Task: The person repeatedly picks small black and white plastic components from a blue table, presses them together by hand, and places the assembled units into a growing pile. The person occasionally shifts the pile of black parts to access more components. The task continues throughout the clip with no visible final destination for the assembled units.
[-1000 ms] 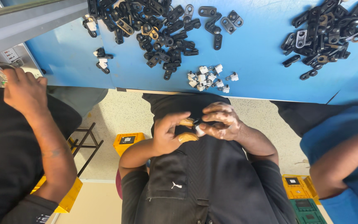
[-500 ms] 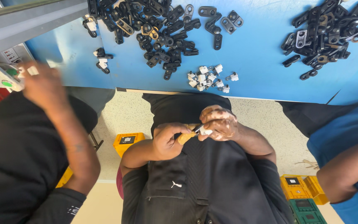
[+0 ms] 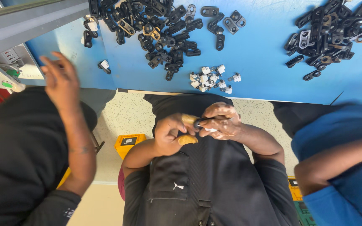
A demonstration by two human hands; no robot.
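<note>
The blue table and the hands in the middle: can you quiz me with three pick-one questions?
1. Where do the small white pieces lie?
A. on the floor
B. on the table near its front edge
C. in a yellow box

2. What colour is the table top?
A. blue
B. red
C. white

3. What are the two middle hands doing?
A. lying flat on the table
B. hanging at the sides
C. pinching one small dark part together

Answers:
1 B: the small white pieces sit in a cluster on the table, just below the big heap of black parts.
2 A: the bare top is plainly blue.
3 C: the left hand and right hand meet over the lap around the small dark part.
</note>
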